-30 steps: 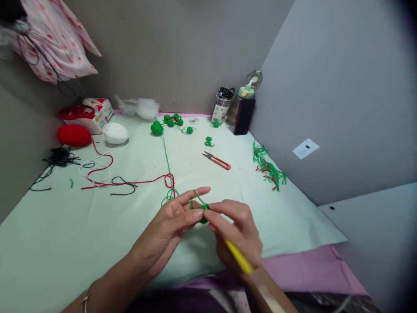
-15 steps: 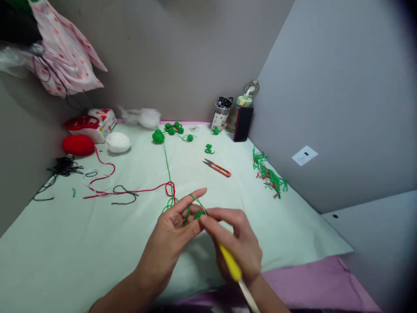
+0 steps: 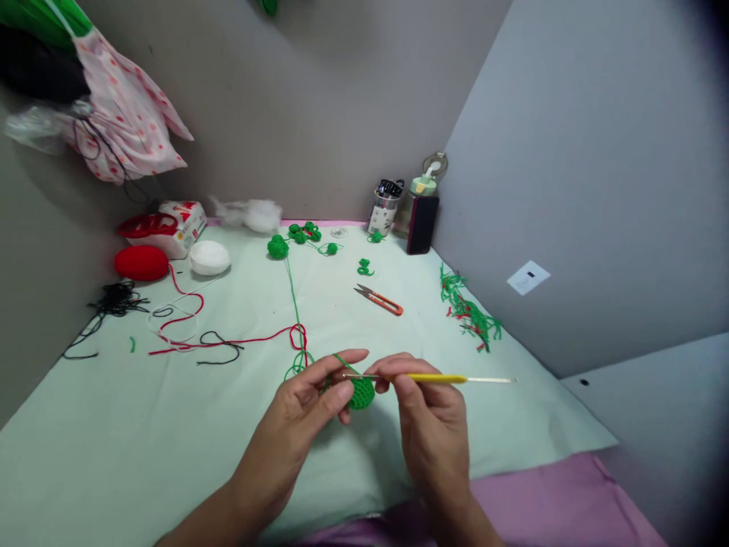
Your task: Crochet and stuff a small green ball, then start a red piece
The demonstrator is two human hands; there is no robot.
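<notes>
My left hand (image 3: 310,399) pinches a small round green crochet piece (image 3: 361,393) between thumb and fingers. Green yarn runs over its raised index finger. In my right hand (image 3: 433,410) is a crochet hook (image 3: 438,377) with a yellow grip, gripped between thumb and fingers and lying nearly level. Its metal tip reaches left across the top edge of the crochet piece, close to my left thumb. From my left hand a green strand leads back to a green yarn ball (image 3: 278,247) on the table.
Orange thread snips (image 3: 380,301) lie beyond my hands. Red yarn (image 3: 141,263), white yarn (image 3: 209,258) and black yarn (image 3: 121,298) are at left. Green and red yarn scraps (image 3: 470,310) lie at right. A phone (image 3: 422,225) leans on a bottle (image 3: 424,184) beside a pen cup (image 3: 383,213).
The crochet hook has swung from pointing down toward me to nearly level, its shaft now across the crochet piece. More of the green piece shows below my left thumb. The view has tilted slightly upward.
</notes>
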